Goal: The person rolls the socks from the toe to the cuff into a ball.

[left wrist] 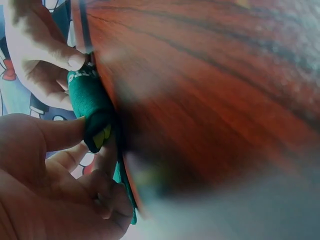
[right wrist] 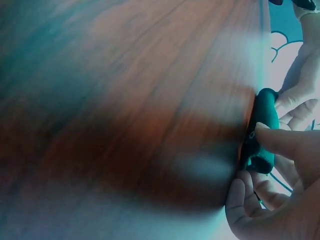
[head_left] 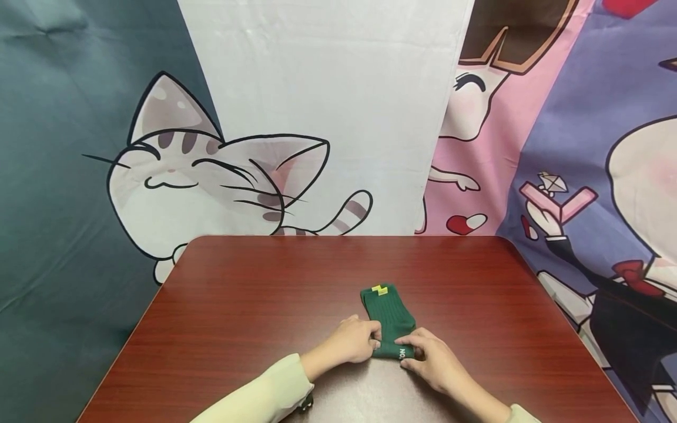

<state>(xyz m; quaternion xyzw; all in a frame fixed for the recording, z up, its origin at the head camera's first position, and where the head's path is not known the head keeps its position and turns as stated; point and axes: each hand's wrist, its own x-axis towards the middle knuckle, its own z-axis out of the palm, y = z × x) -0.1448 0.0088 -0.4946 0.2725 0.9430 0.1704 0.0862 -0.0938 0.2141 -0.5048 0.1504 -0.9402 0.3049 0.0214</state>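
A pair of dark green ribbed socks (head_left: 388,312) lies layered on the table in the head view, with yellow patches at the far end. Their near end is folded over into a thick roll, and white letters show on it. My left hand (head_left: 355,341) pinches the left end of this roll between thumb and fingers. At the right end, beside the letters, my right hand (head_left: 435,359) grips it the same way. Both wrist views show the rolled sock (left wrist: 90,97) from its ends, with yellow inside the left one. The thumb of the right hand (right wrist: 285,142) presses on the roll.
The socks lie on a reddish-brown wooden table (head_left: 254,294) with rounded far corners. Behind it hangs a cloth backdrop (head_left: 328,76) printed with a cartoon cat and figures. Light-coloured sleeves cover both forearms, and something dark sits at the left cuff.
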